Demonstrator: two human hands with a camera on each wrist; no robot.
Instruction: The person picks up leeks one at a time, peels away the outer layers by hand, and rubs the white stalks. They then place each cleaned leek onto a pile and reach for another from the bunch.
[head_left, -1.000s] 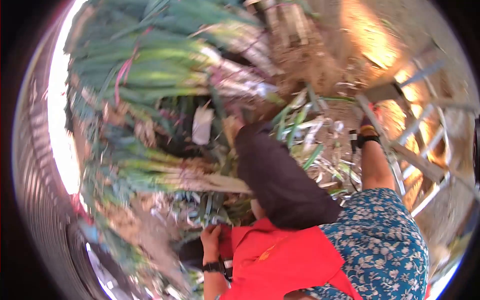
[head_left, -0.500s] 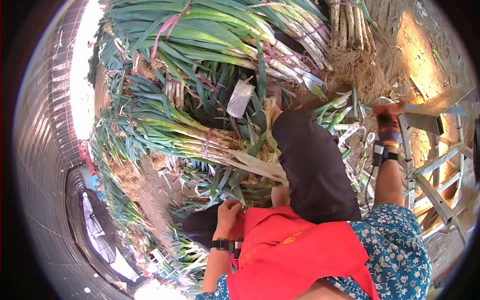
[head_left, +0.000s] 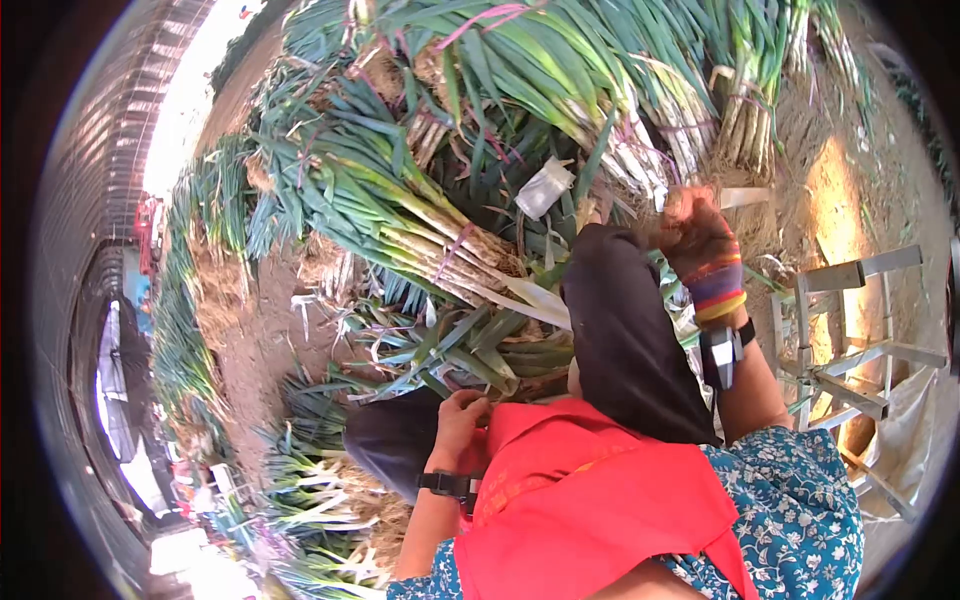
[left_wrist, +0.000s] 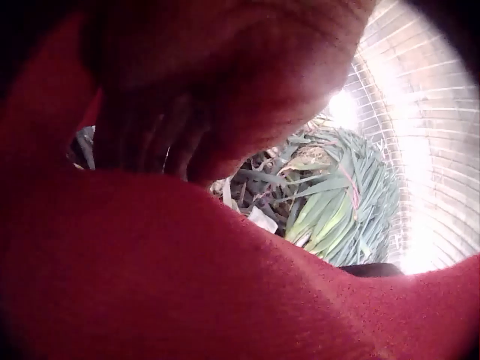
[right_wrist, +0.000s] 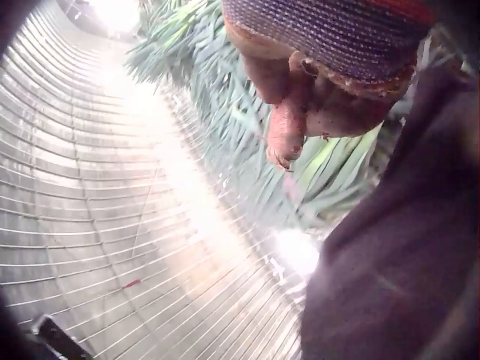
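Several leek bundles (head_left: 590, 100) lie tied beyond the curled right hand (head_left: 703, 245) (hold unclear), while loose leeks (head_left: 485, 350) lie untied ahead of the left hand (head_left: 458, 425), loosely bent, apparently empty, at the red cloth (head_left: 590, 490).

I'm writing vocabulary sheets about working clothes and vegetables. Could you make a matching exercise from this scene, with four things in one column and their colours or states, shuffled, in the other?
Column A
1. apron
2. glove
3. shirt
4. leek bundle

Column B
a. blue with white flowers
b. green-leaved and tied together
c. bright red
d. striped, worn on the right hand

Right pairs: 1-c, 2-d, 3-a, 4-b
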